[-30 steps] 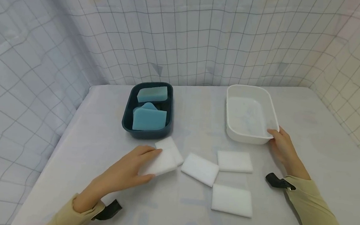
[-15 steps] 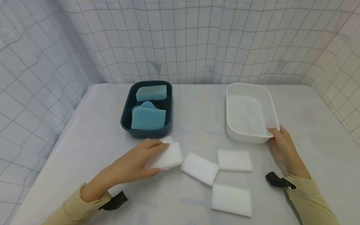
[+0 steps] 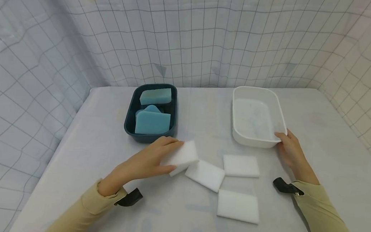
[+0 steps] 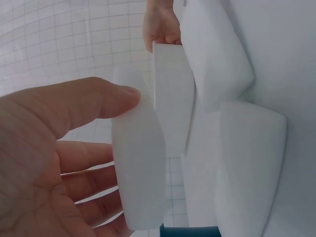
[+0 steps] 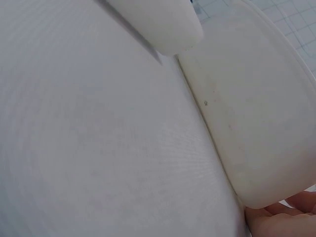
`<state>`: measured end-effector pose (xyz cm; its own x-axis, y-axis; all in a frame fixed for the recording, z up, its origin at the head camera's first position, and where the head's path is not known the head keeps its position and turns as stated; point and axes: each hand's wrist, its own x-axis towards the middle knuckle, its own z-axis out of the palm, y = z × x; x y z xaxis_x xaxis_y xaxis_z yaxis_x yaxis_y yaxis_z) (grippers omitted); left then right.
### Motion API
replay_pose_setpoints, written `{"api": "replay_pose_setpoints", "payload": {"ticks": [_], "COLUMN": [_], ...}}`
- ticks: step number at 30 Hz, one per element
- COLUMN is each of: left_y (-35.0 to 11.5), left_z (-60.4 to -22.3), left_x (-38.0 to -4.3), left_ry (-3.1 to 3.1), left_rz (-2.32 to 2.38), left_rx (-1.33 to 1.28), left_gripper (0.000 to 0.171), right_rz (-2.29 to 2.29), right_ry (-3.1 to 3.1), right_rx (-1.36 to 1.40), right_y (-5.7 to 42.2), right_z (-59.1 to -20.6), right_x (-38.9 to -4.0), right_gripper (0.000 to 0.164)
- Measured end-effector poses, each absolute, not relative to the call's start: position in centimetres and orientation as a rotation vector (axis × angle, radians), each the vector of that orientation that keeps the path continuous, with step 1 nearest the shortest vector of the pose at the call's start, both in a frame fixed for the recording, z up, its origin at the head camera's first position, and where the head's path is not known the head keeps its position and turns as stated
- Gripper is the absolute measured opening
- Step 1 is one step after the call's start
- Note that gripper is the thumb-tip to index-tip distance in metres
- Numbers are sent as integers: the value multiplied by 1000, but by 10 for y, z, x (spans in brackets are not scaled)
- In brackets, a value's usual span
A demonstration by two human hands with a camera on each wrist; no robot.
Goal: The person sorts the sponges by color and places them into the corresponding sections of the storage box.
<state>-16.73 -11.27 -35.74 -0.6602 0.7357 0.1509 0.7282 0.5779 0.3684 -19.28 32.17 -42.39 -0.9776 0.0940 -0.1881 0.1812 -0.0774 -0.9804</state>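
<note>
My left hand (image 3: 155, 157) pinches a white sponge (image 3: 184, 153) between thumb and fingers, just in front of the dark teal tub. In the left wrist view the held sponge (image 4: 140, 173) stands on edge, thumb on one face. Beneath it in the head view shows part of another white sponge (image 3: 177, 170). More white sponges lie flat to the right: a slanted one (image 3: 205, 175), one behind (image 3: 241, 166) and one nearer (image 3: 238, 206). My right hand (image 3: 291, 150) grips the near right corner of a white plastic tub (image 3: 236, 132), thumb over its rim.
The dark teal tub (image 3: 148, 138) at the back left holds blue sponges, one (image 3: 153, 123) in front and one (image 3: 156, 96) behind. Grid-patterned white curtains (image 3: 197, 37) stand behind and beside the white-covered table (image 3: 201, 113).
My left hand has moved right and slightly away from me with the white sponge, which has risen and tilted over the neighbouring ones. The right hand stays on the white tub.
</note>
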Motion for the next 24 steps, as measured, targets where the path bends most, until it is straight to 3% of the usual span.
{"api": "replay_pose_setpoints", "payload": {"ticks": [24], "left_y": [-53], "left_z": [-351], "left_x": [-206], "left_ry": [2642], "left_rz": [708], "left_rx": [1316], "left_gripper": [63], "right_rz": [-2268], "right_ry": [2052], "right_rx": [299], "right_y": [322], "right_z": [-424], "right_x": [-191], "right_gripper": [67]}}
